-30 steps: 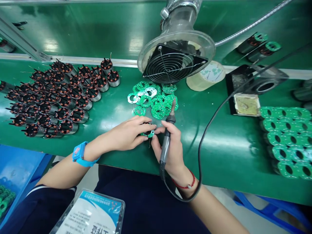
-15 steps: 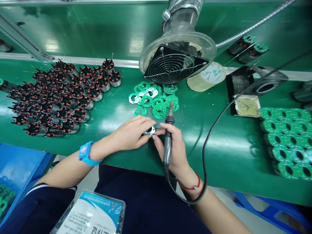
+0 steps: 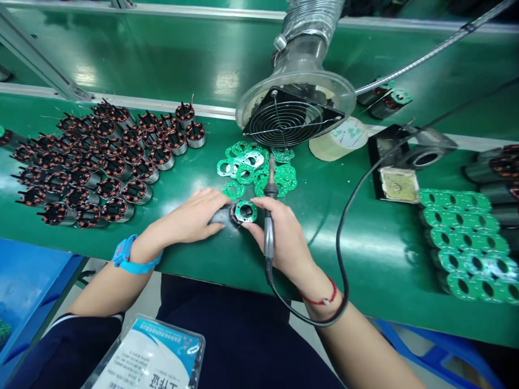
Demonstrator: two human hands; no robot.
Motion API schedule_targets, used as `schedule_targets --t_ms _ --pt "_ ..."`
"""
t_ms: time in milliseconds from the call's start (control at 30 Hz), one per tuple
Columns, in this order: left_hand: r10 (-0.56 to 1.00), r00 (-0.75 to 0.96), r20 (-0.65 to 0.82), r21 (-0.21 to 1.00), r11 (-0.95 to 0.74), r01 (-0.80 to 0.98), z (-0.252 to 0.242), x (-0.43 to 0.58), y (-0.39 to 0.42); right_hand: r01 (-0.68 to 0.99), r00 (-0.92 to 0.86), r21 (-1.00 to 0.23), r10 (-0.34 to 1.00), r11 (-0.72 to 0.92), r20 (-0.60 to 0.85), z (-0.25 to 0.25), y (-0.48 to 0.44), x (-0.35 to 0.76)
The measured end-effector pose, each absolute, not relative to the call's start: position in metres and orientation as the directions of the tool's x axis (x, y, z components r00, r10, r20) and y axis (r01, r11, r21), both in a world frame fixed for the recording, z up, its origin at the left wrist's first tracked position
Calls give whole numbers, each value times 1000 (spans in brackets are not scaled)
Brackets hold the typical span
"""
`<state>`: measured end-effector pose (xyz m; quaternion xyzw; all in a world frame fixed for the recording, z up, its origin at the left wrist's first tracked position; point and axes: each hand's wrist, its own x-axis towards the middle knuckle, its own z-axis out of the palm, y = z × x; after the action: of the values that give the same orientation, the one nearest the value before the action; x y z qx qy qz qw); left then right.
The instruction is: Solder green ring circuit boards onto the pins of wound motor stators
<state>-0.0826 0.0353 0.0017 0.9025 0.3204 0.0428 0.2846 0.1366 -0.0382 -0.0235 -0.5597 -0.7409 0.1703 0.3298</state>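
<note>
Seemingly partway: left grip (image 3: 188, 216) clasps board-topped stator (image 3: 234, 213), right grip (image 3: 290, 237) soldering iron (image 3: 268, 232); bare stators (image 3: 115, 165) remain, board-capped stators (image 3: 456, 239) look finished.

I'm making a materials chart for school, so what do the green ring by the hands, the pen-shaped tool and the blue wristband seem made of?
Green ring: probably coated circuit board, since it's flat, shiny and speckled pale.
Pen-shaped tool: smooth, dark, likely plastic grip; the thin, dull brownish tip looks like metal.
Blue wristband: maybe fabric or soft plastic; it curves around the wrist.
</note>
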Motion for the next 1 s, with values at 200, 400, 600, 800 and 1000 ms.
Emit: schedule_targets --t_ms 200,400,600,800,1000 --pt "712 700 -59 766 -417 489 3 -73 36 820 -86 -484 902 305 423 -36 -42 128" --pt "811 563 -156 971 20 240 -6 -53 31 727 -214 -499 846 472 488 -30 -42 125" --pt "837 514 -187 965 57 257 -8 -50 32 679 -214 -558 855 477 472 -20 -43 124" --pt "859 494 -135 904 -98 416 -7 -51 30 535 -14 -692 824 485 567 -27 -52 130" --pt "890 453 -59 870 -177 461 -8 -48 27 469 151 -740 782 482 605 -37 -62 142"
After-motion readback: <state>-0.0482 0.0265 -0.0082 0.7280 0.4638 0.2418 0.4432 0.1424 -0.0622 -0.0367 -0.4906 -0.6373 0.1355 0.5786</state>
